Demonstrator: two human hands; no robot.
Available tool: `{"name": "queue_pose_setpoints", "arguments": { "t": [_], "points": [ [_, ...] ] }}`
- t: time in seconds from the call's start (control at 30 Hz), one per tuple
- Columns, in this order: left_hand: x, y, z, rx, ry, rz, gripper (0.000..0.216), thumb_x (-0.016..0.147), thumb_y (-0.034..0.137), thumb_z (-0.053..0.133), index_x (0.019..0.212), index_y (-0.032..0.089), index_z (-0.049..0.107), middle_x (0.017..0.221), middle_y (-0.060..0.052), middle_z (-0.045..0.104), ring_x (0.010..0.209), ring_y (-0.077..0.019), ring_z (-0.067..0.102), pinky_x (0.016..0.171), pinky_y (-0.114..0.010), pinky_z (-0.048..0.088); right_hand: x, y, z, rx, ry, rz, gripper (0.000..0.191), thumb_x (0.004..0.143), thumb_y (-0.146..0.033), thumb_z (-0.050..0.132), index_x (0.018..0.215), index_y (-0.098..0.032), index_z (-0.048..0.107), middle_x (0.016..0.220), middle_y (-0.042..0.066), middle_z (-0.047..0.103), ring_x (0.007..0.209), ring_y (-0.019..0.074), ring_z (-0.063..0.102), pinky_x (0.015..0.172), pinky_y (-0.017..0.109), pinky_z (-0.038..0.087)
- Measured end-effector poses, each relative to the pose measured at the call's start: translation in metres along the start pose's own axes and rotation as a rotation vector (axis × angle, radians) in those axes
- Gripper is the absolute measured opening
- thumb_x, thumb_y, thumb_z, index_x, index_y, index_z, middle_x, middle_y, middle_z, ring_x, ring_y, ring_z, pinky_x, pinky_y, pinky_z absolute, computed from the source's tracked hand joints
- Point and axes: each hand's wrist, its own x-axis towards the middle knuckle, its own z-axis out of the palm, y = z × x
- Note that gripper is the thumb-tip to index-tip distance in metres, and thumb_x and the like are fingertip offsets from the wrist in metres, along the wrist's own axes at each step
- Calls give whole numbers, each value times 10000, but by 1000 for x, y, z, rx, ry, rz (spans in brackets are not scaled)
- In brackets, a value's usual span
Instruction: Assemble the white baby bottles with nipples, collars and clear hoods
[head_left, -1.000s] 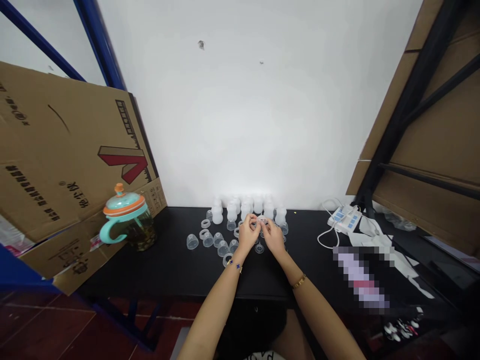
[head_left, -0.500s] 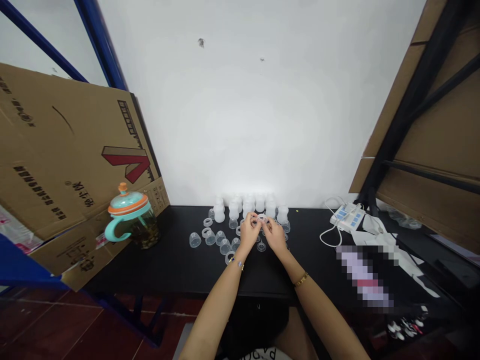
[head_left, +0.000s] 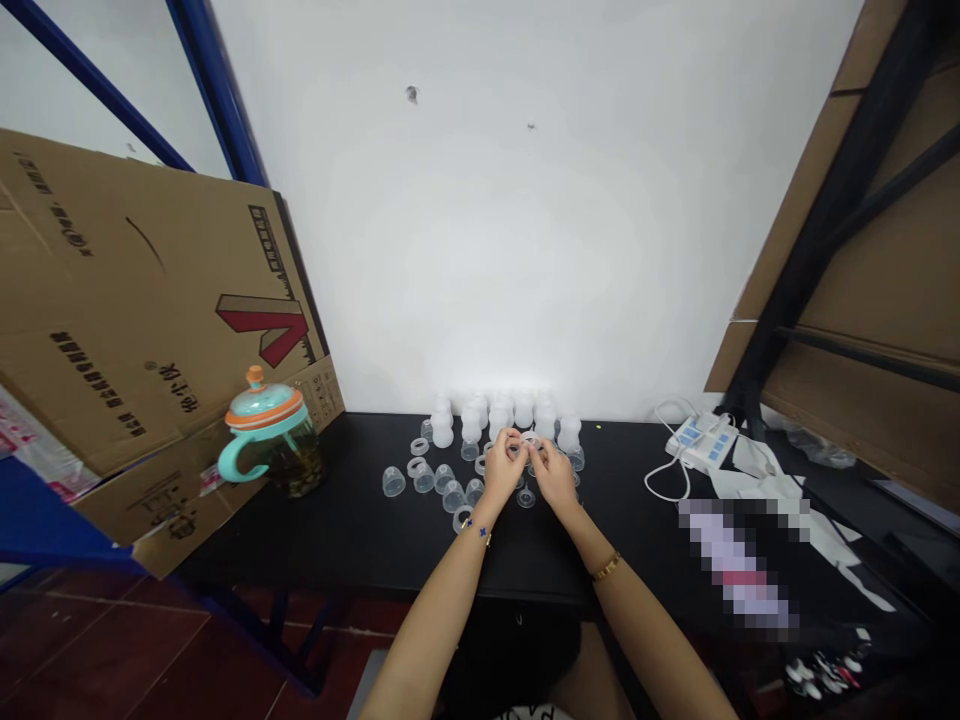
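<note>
My left hand (head_left: 505, 465) and my right hand (head_left: 553, 474) meet over the black table, fingers closed on a whitish bottle collar ring (head_left: 530, 438) between them. Whether a teat sits in that ring is too small to tell. Just below my hands lies a clear bottle teat (head_left: 526, 497). Several clear dome caps, one a bottle cap (head_left: 394, 481) at the far left, stand left of my left hand among loose rings such as a collar ring (head_left: 419, 447). Behind my hands, white baby bottles (head_left: 442, 425) stand in rows by the wall. My hands partly hide some parts.
On the left, a glass teapot (head_left: 279, 440) with a turquoise handle stands before a large cardboard box (head_left: 180, 300). A white power strip (head_left: 703, 440) with its cable lies at the right, near white paper sheets (head_left: 757, 485) and a blurred-out purple item (head_left: 739, 565).
The whole view has shifted slightly, so things appear a little right and lower. Both hands stay together on the collar ring with only small finger movement.
</note>
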Motion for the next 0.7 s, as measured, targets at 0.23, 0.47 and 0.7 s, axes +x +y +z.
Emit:
{"name": "queue_pose_setpoints", "arguments": {
  "t": [0.23,0.47,0.7],
  "points": [
    [-1,-1,1,-8,16,9,173,852,334,588,967,209,555,782,8,696,486,-91,440,536,-230,329,0,1,1,-16,-1,12,429,988,-496,374,1096,-203,669,703,37,684,642,234,635,610,291,402],
    [-1,1,0,-14,23,-13,175,830,343,602,938,214,554,768,16,677,497,-93,453,540,-228,337,1,0,1,-43,-16,5,407,991,-481,364,1065,-208,657,714,38,684,683,239,649,617,283,395],
    [-1,2,-1,-9,30,-20,167,824,336,603,929,217,552,760,28,669,501,-90,451,552,-225,337,0,-3,0,-81,-18,6,411,994,-482,355,1045,-207,657,677,29,666,623,227,619,593,283,357]
  ]
}}
